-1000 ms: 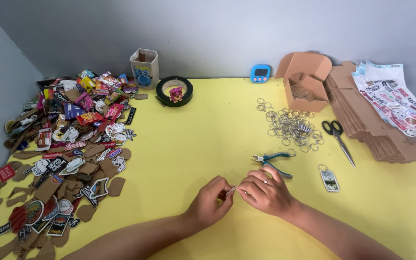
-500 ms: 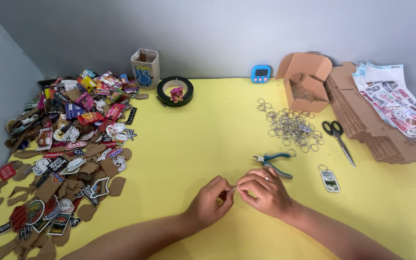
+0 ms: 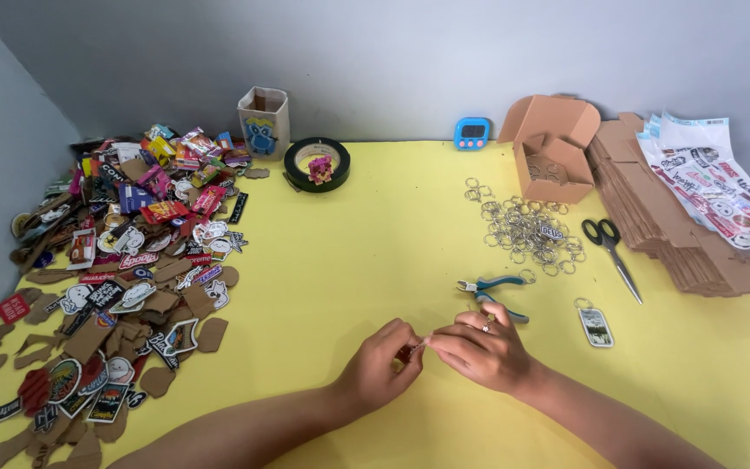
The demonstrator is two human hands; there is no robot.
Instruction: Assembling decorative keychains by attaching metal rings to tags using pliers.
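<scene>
Head view: my left hand [image 3: 381, 363] and right hand [image 3: 482, 352] pinch one small reddish charm [image 3: 407, 352] between them, low centre. One finished keychain [image 3: 595, 326] lies right; the ring pile [image 3: 527, 227] and patch heap [image 3: 123, 260], left, remain large, so I judge most work remains.

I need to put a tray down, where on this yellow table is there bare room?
Widest bare stretch: between the sticker pile and the key rings, in front of the tape roll. Crowded: left edge, and right side around scissors, box, cardboard stack.
</scene>
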